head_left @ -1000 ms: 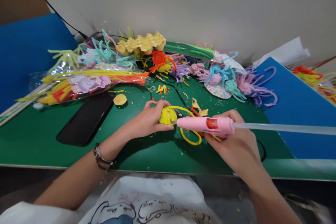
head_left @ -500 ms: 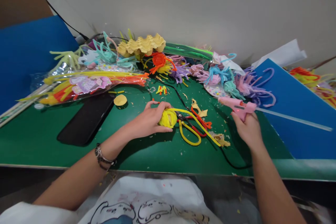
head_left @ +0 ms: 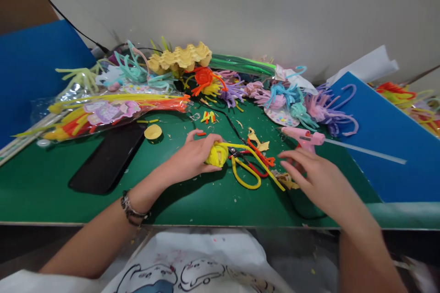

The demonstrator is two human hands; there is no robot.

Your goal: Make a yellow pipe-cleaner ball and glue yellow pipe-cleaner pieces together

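My left hand grips a yellow ball wound from pipe cleaner, with a loose yellow strand trailing from it to the right. Under that strand lie red-handled scissors beside a bent yellow pipe cleaner loop. My right hand is empty, its fingers apart, just in front of the pink glue gun. The glue gun stands on the table with a long clear glue stick poking out of its back.
A black phone and a small tan disc lie to the left. Packaged pipe cleaners, an egg carton piece and colourful pipe cleaner bundles line the back. A blue panel leans at the right.
My right hand has let go of the glue gun and moved left, towards the yellow strand. My left hand still holds the yellow ball. The whole view has shifted slightly.
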